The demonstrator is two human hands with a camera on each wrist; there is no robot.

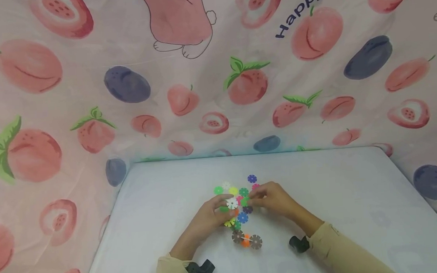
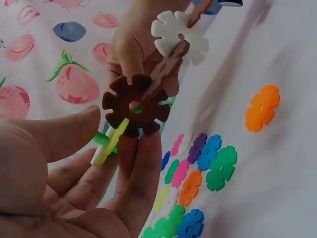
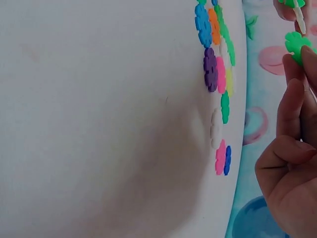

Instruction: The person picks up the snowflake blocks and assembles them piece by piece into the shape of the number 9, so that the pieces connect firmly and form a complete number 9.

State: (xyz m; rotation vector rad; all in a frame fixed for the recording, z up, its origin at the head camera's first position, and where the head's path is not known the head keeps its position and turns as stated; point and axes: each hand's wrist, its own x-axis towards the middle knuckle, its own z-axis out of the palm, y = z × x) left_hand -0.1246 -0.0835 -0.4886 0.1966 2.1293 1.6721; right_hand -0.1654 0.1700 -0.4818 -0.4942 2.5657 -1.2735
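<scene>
My left hand (image 1: pixel 212 214) pinches an assembly of joined notched plastic discs. A white disc (image 1: pixel 231 203) shows at its fingers, and a brown disc (image 2: pixel 136 104) linked to a white disc (image 2: pixel 179 37) stretches out from it. A yellow disc (image 2: pixel 113 143) sits edge-on by the left thumb in the left wrist view. My right hand (image 1: pixel 273 200), close on the right, pinches a light green disc (image 3: pixel 296 45) between thumb and fingertips. The two hands face each other, with a small gap between their pieces. Some joints are hidden behind the fingers.
Loose discs lie on the white table (image 1: pixel 338 196), among them an orange disc (image 2: pixel 262 108), a purple disc (image 3: pixel 210 70) and a blue disc (image 1: pixel 252 178). A fruit-print cloth (image 1: pixel 207 78) hangs behind the table's back edge. Black wrist mounts (image 1: pixel 201 270) are at the sleeves.
</scene>
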